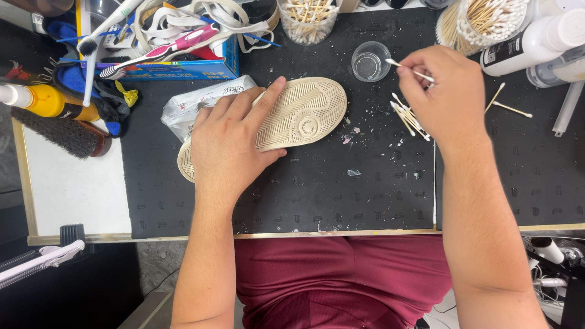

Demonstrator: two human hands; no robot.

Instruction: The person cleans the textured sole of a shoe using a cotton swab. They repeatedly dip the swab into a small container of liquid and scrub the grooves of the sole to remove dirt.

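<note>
Shoe held sole-up, cotton swab at a small cup

The left hand [234, 143] lies flat, fingers spread, pressing an upturned shoe [298, 116] onto the black mat [341, 195]. The right hand [442, 94] pinches a cotton swab [399, 64], its tip just beside a clear cup [370, 61].

one shoe [304, 113], two swab jars [306, 18], one cup [370, 61]

Far left of your mat: yellow bottle [46, 100] lying on side, dark bristle brush [58, 131] just beside it. Blue box [183, 67] at back holds pink toothbrush [173, 47] and white straps. White wipes pack [201, 103] near box. White bottles [536, 42] stand at your back right.
</note>
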